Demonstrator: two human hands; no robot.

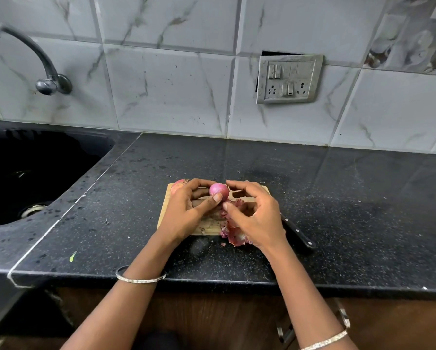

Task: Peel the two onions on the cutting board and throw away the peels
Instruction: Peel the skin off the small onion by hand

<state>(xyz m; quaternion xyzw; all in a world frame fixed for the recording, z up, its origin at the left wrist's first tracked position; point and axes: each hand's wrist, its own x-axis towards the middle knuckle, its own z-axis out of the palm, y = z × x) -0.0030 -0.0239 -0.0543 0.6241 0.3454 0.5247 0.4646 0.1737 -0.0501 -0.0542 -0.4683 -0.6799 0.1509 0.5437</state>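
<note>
Here, onion [219,190] pinched in left hand [186,215] fingers [201,183], right hand [256,218] just beside

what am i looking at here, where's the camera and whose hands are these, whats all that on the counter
There is no machine here. These are a person's two bare hands, filmed by one camera worn on the person's head, looking forward and down.

The left hand grips a pink onion, which looks mostly peeled, above a wooden cutting board. The right hand has thumb and forefinger at the same onion, seemingly picking at its skin.

A second onion, which looks unpeeled, sits at the board's far left corner, half hidden by the left hand. Loose peels lie at the board's near edge. A knife lies on the dark counter to the right. A sink and tap are at the left.
</note>
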